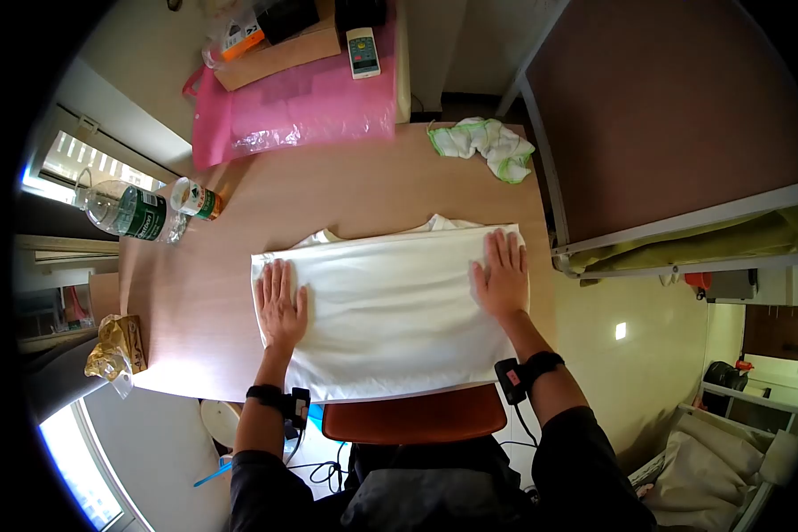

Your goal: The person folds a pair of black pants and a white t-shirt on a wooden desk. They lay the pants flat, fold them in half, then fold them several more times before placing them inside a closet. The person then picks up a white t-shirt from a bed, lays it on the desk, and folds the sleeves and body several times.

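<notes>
A white cloth garment (390, 306), apparently a folded shirt, lies spread on the wooden table (346, 191). Its far edge is a straight fold, with two bits of fabric sticking out beyond it; the near side reaches the table's front edge. My left hand (279, 306) rests flat on the garment's left side, fingers stretched out and pointing away from me. On the far right part of the cloth my right hand (503, 277) lies flat too, its thumb spread. Neither hand grips anything. Slight wrinkles run across the fabric between the hands.
A large plastic bottle (137, 211) and a paper cup (195, 199) stand at the left. A crumpled white cloth with green edging (483, 146) lies far right. Behind are a pink plastic sheet (293, 111) and a remote control (363, 53). An orange-brown chair (412, 421) sits before me.
</notes>
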Demonstrator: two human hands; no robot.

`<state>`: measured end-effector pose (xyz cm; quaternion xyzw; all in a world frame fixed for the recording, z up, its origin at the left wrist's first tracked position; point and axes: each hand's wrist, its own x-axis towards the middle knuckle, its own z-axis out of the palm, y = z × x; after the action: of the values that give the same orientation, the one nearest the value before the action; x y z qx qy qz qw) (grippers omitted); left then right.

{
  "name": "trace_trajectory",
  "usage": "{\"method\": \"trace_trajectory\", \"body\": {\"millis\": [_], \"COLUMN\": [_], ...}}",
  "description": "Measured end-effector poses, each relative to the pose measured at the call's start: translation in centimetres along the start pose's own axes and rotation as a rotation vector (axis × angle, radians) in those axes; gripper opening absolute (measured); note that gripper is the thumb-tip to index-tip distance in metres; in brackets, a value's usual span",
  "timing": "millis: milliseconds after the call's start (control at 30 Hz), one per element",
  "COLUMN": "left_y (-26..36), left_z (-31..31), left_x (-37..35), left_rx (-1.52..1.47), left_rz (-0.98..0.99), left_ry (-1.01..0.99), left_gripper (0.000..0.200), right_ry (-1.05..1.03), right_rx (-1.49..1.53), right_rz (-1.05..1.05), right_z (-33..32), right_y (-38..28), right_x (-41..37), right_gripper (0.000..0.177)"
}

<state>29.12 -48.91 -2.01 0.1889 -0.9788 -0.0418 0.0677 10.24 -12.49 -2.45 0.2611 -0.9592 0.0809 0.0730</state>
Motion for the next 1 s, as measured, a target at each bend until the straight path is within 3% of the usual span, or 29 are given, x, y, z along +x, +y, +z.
{"method": "trace_trajectory", "body": {"millis": [100,200,300,367,500,600,667,700,733,833,1000], "left_y": [0.1,-2.4,-2.4,-2.4,-2.6,-0.2,2.9,6.0,7.5,9.5,8.3], "left_z": [-0.8,1.5,-1.3,-0.2,0.4,-1.5,-2.5,-0.6,0.0,-1.0,-0.9], "left_x": [-0.2,-0.3,-2.6,-5.6,-6.3,-6.1,-6.9,-8.5,-9.4,-9.1,-8.6], "left_rx": [0.073,-0.187,-0.088,-0.125,-0.069,-0.016,-0.072,0.047,-0.023,-0.142,-0.116], "left_rz": [-0.038,0.01,-0.08,-0.096,-0.045,-0.063,-0.045,0.035,0.08,0.037,0.079], "left_ry": [0.017,0.081,0.182,-0.084,-0.015,0.005,0.006,-0.135,-0.064,-0.029,-0.021], "left_gripper": [0.053,0.05,0.05,0.055,0.057,0.057,0.057,0.058,0.059,0.057,0.057], "right_ry": [0.019,0.024,0.035,0.046,-0.002,-0.026,-0.077,-0.147,-0.163,-0.082,-0.126], "right_rx": [0.065,0.169,0.189,0.123,0.163,-0.02,0.07,0.112,0.12,0.187,0.123], "right_rz": [0.012,0.008,0.028,0.031,-0.035,-0.049,-0.154,-0.19,-0.207,-0.222,-0.214], "right_z": [-0.1,0.9,0.1,-0.2,0.0,-2.7,-4.6,-3.9,-3.7,-2.1,-2.0], "right_y": [0.5,2.4,3.1,3.1,2.6,0.7,-2.9,-6.1,-7.8,-9.4,-6.0], "right_x": [0.5,0.0,-2.1,-4.0,-4.8,-4.1,-5.9,-8.1,-9.1,-10.4,-9.1], "right_gripper": [0.06,0.06,0.06,0.06,0.058,0.061,0.064,0.064,0.062,0.057,0.055]}}
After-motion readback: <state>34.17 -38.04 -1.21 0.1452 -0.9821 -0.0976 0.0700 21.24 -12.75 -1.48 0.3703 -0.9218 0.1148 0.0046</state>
